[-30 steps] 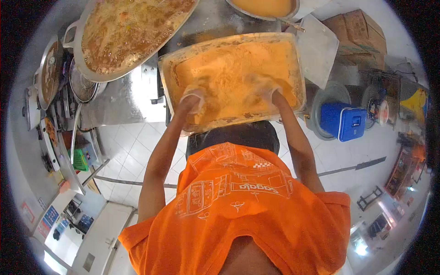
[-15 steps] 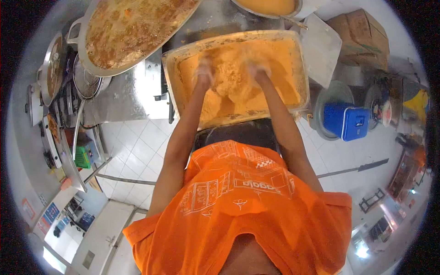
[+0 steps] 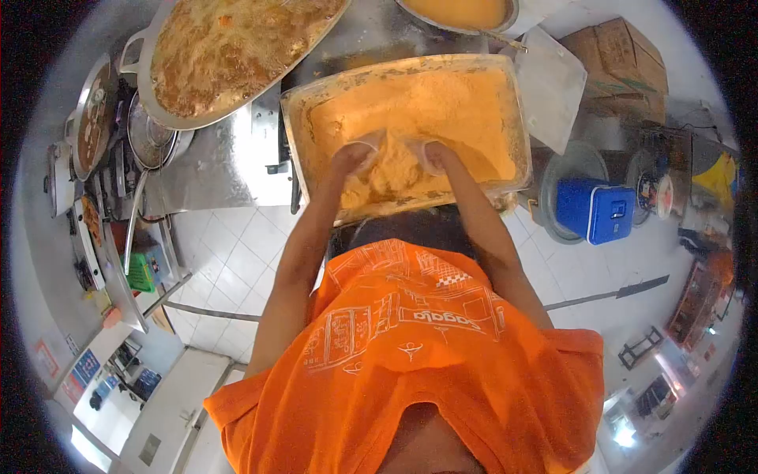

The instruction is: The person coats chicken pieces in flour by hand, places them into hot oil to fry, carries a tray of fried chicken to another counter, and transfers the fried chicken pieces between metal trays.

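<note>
A wide tray [image 3: 517, 118] holds an orange, flour-like powder [image 3: 466, 95]. My left hand [image 3: 363, 154], in a thin clear glove, is down in the powder left of centre. To the right of it, my right hand [image 3: 426, 154], gloved the same way, is also in the powder. Coated lumps [image 3: 395, 167] lie heaped between the two hands. The fingers of both hands are blurred and partly buried, so their grip cannot be made out.
A large pan [image 3: 237, 55] of bubbling oil stands at the upper left. Beyond the tray is a bowl [image 3: 466, 12] of orange liquid. Cardboard boxes [image 3: 616, 67] and a blue cooler box [image 3: 608, 213] are on the right.
Both hands first moved away from my body across the powder, then back towards the near side and closer together. The lumps are now gathered nearer the tray's near edge.
</note>
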`<state>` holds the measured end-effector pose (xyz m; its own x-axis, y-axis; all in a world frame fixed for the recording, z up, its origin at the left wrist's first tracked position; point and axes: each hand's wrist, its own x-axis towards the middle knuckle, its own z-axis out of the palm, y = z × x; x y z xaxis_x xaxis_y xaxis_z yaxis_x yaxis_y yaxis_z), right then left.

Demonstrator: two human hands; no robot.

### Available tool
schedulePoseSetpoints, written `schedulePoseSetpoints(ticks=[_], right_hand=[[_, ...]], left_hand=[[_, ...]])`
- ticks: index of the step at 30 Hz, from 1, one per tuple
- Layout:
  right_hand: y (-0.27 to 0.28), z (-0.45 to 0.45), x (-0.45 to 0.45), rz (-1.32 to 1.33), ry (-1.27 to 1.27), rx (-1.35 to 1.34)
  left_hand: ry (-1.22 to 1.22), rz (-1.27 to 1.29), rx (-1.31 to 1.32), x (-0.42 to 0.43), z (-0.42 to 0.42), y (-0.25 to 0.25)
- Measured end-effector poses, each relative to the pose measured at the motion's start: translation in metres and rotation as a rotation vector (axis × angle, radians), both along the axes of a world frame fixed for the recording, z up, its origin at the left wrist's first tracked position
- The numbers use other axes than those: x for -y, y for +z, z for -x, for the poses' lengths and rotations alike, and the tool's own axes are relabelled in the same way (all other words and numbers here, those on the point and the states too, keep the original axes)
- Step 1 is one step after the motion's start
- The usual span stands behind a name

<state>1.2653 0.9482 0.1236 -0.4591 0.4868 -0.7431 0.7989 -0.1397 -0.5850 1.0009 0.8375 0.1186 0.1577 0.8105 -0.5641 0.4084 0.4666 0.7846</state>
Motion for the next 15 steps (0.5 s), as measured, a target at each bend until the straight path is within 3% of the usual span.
schedulePoseSetpoints(ticks=[5, 7, 9, 11, 13, 15], right_hand=[[0.12, 0.04, -0.009, -0.283, 0.441, -0.031], [0.132, 0.02, -0.015, -0.258, 0.369, -0.008], [0.112, -0.004, -0.017, -0.204, 0.277, 0.021], [0.068, -0.009, -0.014, -0.138, 0.179, 0.022], [0.029, 0.009, -0.007, -0.096, 0.106, 0.011], [0.014, 0.03, 0.003, -0.132, 0.122, -0.015]], left_hand=[[-0.043, -0.119, -0.217, -0.013, -0.007, 0.028], [-0.013, -0.23, -0.208, -0.002, 0.004, 0.035], [0.003, -0.211, -0.225, 0.014, 0.03, 0.002], [0.152, -0.26, 0.026, 0.036, 0.027, -0.039], [0.436, -0.431, 0.565, 0.059, 0.005, -0.056], [0.339, -0.428, 0.246, 0.055, -0.01, -0.033]])
